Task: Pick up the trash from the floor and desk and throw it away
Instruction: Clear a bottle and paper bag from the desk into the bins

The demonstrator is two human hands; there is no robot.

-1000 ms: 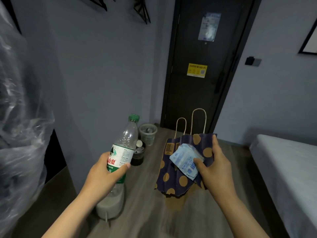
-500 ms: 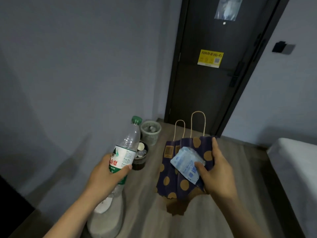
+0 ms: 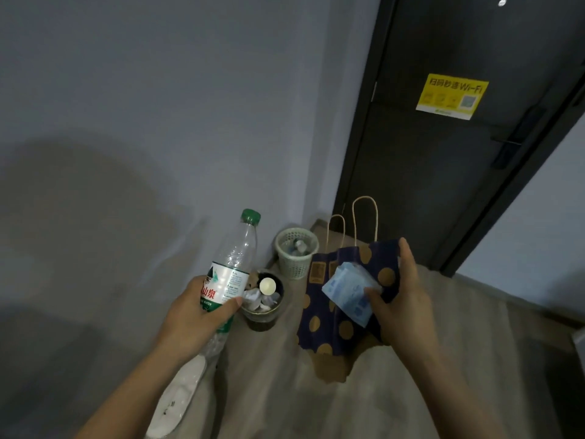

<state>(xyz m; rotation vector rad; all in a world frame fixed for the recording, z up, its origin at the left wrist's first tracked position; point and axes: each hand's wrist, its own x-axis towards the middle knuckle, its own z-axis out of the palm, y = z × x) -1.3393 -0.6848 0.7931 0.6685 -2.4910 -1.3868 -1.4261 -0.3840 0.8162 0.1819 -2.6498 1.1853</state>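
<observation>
1. Two arms enter from the lower edge, one from about 7 o'clock, the other from about 5 o'clock.
2. Both forearms are bare as far as the picture shows; no sleeve or cuff reaches into view.
3. The left hand [image 3: 193, 315] is ungloved, with short plain nails.
4. The right hand [image 3: 400, 301] is ungloved too; its wrist is bare.

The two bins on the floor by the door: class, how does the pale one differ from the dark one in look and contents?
The pale bin has latticed walls; the dark bin has solid walls. The pale bin stands nearer the door, the dark bin nearer the person. The dark bin is heaped to its rim; the pale bin's trash sits lower. Both stand upright and hold trash.
</observation>
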